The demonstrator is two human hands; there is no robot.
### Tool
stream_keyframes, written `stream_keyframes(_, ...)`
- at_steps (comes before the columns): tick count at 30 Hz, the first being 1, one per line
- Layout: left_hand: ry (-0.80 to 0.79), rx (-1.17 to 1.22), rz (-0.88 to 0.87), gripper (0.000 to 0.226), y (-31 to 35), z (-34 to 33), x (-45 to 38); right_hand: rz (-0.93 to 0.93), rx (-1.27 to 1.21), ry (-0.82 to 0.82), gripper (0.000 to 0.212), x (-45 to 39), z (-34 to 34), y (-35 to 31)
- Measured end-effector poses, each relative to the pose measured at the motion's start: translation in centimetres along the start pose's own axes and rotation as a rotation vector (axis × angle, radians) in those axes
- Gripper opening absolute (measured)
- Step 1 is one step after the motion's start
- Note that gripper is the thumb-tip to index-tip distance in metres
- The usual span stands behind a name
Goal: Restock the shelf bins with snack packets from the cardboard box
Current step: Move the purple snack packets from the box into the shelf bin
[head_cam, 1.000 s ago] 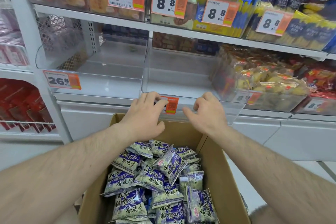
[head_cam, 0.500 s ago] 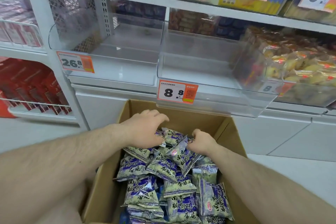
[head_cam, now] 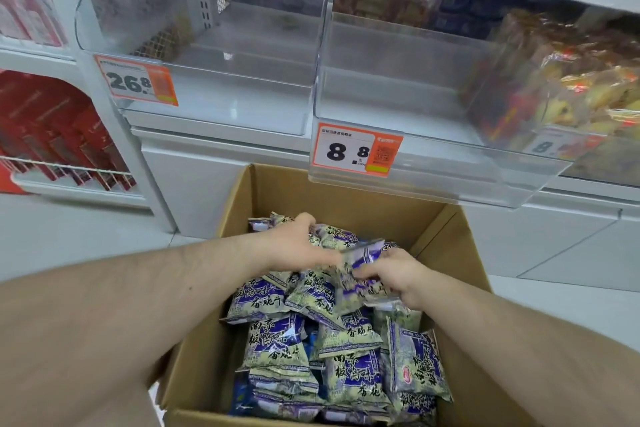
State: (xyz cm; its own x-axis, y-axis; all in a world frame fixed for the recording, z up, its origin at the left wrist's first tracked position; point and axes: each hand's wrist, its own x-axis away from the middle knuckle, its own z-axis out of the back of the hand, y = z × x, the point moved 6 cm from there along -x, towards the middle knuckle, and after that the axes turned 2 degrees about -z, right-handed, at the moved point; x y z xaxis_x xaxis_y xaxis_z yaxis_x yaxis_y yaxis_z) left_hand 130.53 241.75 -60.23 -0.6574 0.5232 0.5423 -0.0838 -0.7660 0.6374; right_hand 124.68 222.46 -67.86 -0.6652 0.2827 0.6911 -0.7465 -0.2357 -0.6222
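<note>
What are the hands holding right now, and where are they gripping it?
The right hand pinches a purple-and-cream foil snack packet by its lower edge. The left hand rests on the packets; its grip cannot be told.

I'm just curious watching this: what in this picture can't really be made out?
Head view only:
- Left hand fingertips: buried among the packets.
- Packet in the right hand: motion-blurred, print unreadable.
- Box bottom: covered by packets; near edge cut off by the frame.
- Small print on the 8.8 price tag: too small.
</note>
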Motion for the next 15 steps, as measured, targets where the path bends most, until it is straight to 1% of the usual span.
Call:
stream_keyframes(1, 0.002, 0.135, 0.039, 0.105, 0.0, -0.3, 0.1, 0.011, -0.11, -0.072, 0.085, 0.4, -0.6, -0.6)
stream_keyframes(2, 0.004, 0.276, 0.077, 0.11, -0.1, -0.7, 0.0, 0.018, -0.207, -0.153, 0.077, 1.1, -1.5, -1.3)
stream_keyframes(3, 0.018, 0.411, 0.098, 0.109, -0.1, -1.0, 0.1, 0.018, -0.304, -0.249, 0.064, 1.9, -2.5, -2.0)
stream_keyframes(4, 0.051, 0.526, 0.105, 0.105, -0.2, -1.2, 0.0, 0.021, -0.381, -0.348, 0.056, 2.7, -3.4, -2.8)
stream_keyframes(5, 0.106, 0.608, 0.092, 0.099, -0.2, -1.0, 0.0, 0.02, -0.451, -0.431, 0.054, 3.2, -4.1, -3.4)
stream_keyframes(6, 0.167, 0.645, 0.068, 0.092, -0.4, -0.4, -0.1, 0.021, -0.511, -0.486, 0.053, 3.5, -4.6, -3.8)
stream_keyframes(7, 0.223, 0.634, 0.037, 0.086, -0.5, 0.3, 0.1, 0.015, -0.576, -0.491, 0.05, 3.1, -4.7, -4.0)
stream_keyframes(8, 0.256, 0.588, 0.01, 0.081, -0.7, 1.1, 0.3, 0.002, -0.649, -0.467, 0.052, 2.7, -4.7, -4.0)
stream_keyframes(9, 0.269, 0.518, -0.013, 0.078, -0.7, 1.8, 0.7, -0.033, -0.686, -0.378, 0.057, 1.4, -4.6, -3.2)
stream_keyframes(10, 0.268, 0.438, -0.027, 0.077, -0.8, 2.3, 1.0, -0.087, -0.634, -0.235, 0.06, 0.0, -4.5, -1.9)
stream_keyframes(11, 0.265, 0.354, -0.038, 0.078, -0.9, 2.8, 1.4, -0.147, -0.485, -0.073, 0.059, -1.0, -4.3, -0.6)
stream_keyframes(12, 0.258, 0.272, -0.041, 0.078, -1.1, 3.2, 1.6, -0.21, -0.273, 0.054, 0.056, -1.2, -4.4, 0.6)
stream_keyframes(13, 0.258, 0.189, -0.049, 0.079, -1.1, 3.5, 1.9, -0.264, -0.093, 0.1, 0.056, -1.2, -5.1, 1.5)
stream_keyframes(15, 0.275, 0.032, -0.074, 0.078, -1.3, 4.1, 2.5, -0.292, 0.119, 0.057, 0.061, -2.1, -7.0, 2.6)
